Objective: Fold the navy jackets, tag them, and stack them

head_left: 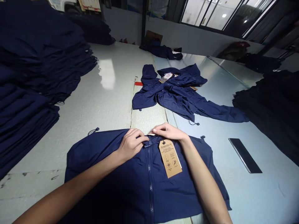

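1. A pale table (114, 109) spread beneath everything.
2. A pile of navy garments (46, 56) stood along its left side.
3. The near jacket (130, 186) lay on the table directly before the person, front zip upward, collar at the far edge.
4. A rumpled second jacket (173, 90) lay beyond it, just apart.
5. The left hand (132, 143) had its fingers bent and clamped on the collar, left of the zip.
6. The right hand (170, 132) touched the collar opposite; whether its fingertips pinched cloth, I cannot tell.
7. A flat dark slab (245, 155) lay to the right.
8. A brown hang tag (170, 159) rested on the near jacket.
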`<action>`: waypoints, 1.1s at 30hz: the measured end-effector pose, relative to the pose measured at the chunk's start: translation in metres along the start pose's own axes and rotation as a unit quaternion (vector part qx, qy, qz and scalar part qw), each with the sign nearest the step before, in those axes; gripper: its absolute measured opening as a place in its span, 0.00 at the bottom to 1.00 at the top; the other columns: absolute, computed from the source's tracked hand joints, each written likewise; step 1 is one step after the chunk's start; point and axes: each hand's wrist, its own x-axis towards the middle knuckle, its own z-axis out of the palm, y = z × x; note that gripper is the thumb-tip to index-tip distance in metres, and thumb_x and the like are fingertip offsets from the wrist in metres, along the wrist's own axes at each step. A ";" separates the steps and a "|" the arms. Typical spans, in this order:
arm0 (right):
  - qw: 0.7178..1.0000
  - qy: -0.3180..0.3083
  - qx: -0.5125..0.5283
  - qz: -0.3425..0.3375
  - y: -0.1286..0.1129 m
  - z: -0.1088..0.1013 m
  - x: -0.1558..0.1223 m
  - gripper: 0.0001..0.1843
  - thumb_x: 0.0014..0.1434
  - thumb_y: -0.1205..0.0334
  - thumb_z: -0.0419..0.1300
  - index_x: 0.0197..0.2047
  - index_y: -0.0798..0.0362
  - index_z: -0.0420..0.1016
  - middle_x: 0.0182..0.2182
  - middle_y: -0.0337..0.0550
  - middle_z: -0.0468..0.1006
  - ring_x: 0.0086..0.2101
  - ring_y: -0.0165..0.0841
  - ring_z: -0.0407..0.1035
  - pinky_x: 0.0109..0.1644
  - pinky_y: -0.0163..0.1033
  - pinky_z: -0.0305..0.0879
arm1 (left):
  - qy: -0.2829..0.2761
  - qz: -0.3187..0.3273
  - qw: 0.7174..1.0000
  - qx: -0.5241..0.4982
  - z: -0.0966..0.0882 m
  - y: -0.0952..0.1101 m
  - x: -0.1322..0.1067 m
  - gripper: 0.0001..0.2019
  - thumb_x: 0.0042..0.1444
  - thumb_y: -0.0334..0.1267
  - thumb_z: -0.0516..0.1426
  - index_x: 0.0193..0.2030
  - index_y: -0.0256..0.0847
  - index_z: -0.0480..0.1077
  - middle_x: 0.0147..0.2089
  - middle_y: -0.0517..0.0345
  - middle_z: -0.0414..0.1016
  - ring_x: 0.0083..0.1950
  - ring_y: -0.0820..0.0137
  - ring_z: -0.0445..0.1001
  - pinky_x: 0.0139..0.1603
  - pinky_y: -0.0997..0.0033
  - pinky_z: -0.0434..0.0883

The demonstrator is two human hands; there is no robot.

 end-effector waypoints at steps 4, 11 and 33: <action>0.997 -0.057 0.029 0.036 0.003 -0.012 0.014 0.25 0.59 0.40 0.69 0.41 0.55 0.86 0.39 0.43 0.86 0.40 0.34 0.77 0.52 0.39 0.72 | 0.008 0.009 1.000 -0.008 0.001 -0.001 0.000 0.16 0.62 0.23 0.54 0.42 0.46 0.80 0.36 0.57 0.75 0.39 0.67 0.73 0.42 0.64 0.67; 0.922 -0.301 0.063 0.236 -0.011 -0.031 0.072 0.36 0.40 0.47 0.82 0.49 0.56 0.83 0.33 0.40 0.84 0.31 0.28 0.76 0.32 0.29 0.68 | 0.048 -0.007 0.998 -0.045 0.004 -0.001 0.001 0.18 0.57 0.21 0.53 0.42 0.45 0.80 0.37 0.57 0.76 0.40 0.67 0.75 0.44 0.64 0.68; 0.881 -0.092 -0.050 0.461 -0.034 -0.004 0.090 0.07 0.53 0.70 0.65 0.36 0.63 0.74 0.26 0.37 0.78 0.26 0.29 0.71 0.33 0.34 0.72 | -0.028 -0.265 0.913 -0.309 -0.012 0.002 0.034 0.09 0.58 0.45 0.64 0.38 0.42 0.74 0.39 0.56 0.83 0.43 0.63 0.82 0.48 0.65 0.75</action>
